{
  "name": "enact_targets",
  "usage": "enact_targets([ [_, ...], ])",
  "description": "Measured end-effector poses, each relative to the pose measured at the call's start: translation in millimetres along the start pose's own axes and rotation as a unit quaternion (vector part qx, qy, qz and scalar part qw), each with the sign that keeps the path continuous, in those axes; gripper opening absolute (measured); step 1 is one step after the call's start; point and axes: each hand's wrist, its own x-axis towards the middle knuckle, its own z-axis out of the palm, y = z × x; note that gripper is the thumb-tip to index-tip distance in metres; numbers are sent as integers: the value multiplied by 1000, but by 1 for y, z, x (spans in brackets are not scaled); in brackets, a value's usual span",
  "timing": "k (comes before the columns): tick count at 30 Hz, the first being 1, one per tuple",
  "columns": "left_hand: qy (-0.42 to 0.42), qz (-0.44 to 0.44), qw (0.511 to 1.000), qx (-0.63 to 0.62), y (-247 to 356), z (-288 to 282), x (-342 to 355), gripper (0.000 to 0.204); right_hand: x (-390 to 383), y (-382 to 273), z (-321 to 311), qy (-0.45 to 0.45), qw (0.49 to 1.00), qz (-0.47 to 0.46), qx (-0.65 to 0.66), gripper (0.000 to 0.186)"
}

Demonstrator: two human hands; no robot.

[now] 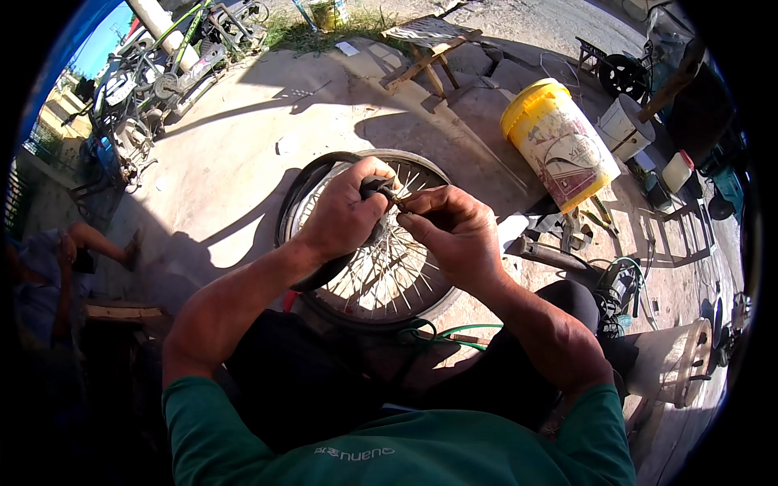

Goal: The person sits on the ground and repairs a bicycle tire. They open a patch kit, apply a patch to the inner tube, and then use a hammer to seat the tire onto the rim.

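Observation:
My left hand [347, 209] is closed around a bunched piece of black rubber inner tube [376, 185], and more black rubber loops down beside it. From the bunched part a short, thin valve stem [395, 197] points toward my right hand [455, 231]. The thumb and fingers of that hand pinch at the stem's end; its tip is hidden between them. Below both hands a spoked bicycle wheel [423, 301] lies flat on the ground, partly covered by my left hand and forearm.
A yellow-and-white bucket [559, 146] lies tilted at the right, near a white bucket [626, 128]. Green hose [466, 330] runs by the wheel. Bicycle parts [134, 105] are heaped far left, and a small wooden stand [429, 53] is ahead. Someone's arm [97, 241] shows at left.

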Motion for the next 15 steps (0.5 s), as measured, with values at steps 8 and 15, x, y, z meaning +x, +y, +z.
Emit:
enact_targets([
  [8,-4,25,999,20,3,1,-1,26,0,1,0,2,1000,6,3,13],
  [15,1,36,998,51,-1,1,-3,27,-1,3,0,2,1000,8,-2,13],
])
